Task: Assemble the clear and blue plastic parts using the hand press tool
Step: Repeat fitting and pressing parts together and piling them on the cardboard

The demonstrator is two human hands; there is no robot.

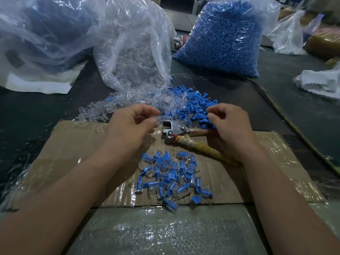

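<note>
My left hand (130,124) pinches a clear plastic part (156,119) between thumb and fingertips, just left of the hand press tool's metal jaw. The hand press tool (175,128) lies on the cardboard, its tape-wrapped handles (204,147) pointing right and down under my right wrist. My right hand (230,122) hovers with curled fingers over the loose blue parts (196,107); whether its fingertips hold a piece is hidden. Loose clear parts (127,104) lie spread behind my left hand. A heap of assembled clear-and-blue pieces (169,178) sits on the cardboard between my forearms.
A taped cardboard sheet (73,150) covers the dark table. Behind stand an open bag of clear parts (136,48), a full bag of blue parts (224,37) and a large crumpled bag (42,34) at the left. White cloth (320,81) lies at the right.
</note>
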